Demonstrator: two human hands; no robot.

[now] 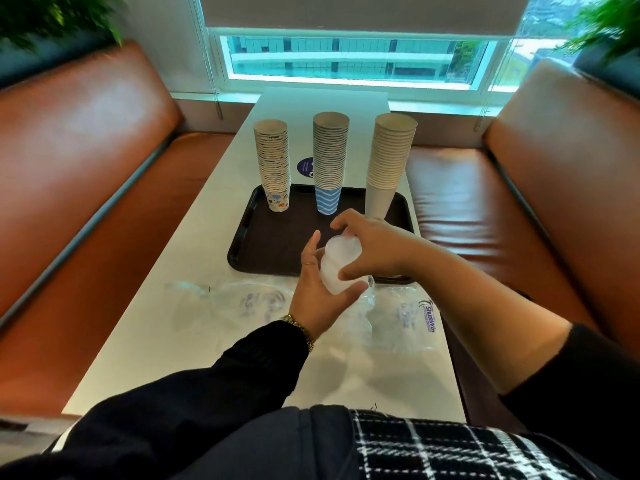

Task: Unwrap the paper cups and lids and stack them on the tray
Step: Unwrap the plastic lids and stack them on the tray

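Note:
Three tall stacks of paper cups stand along the far side of a dark brown tray (263,244): a patterned stack (273,164), a blue-striped stack (329,157) and a plain white stack (389,161). Over the tray's near edge I hold a stack of translucent white lids (337,263). My left hand (320,292) cradles it from below and the left, thumb curled round its lower end. My right hand (370,247) grips it from the top and right. Empty clear plastic wrappers (242,303) lie on the white table near me.
The white table (156,341) runs between two brown leather benches (86,188), with a window at its far end. A wrapper with blue print (429,317) lies at the right edge. A round blue sticker (305,167) sits behind the tray. Plants hang at both upper corners.

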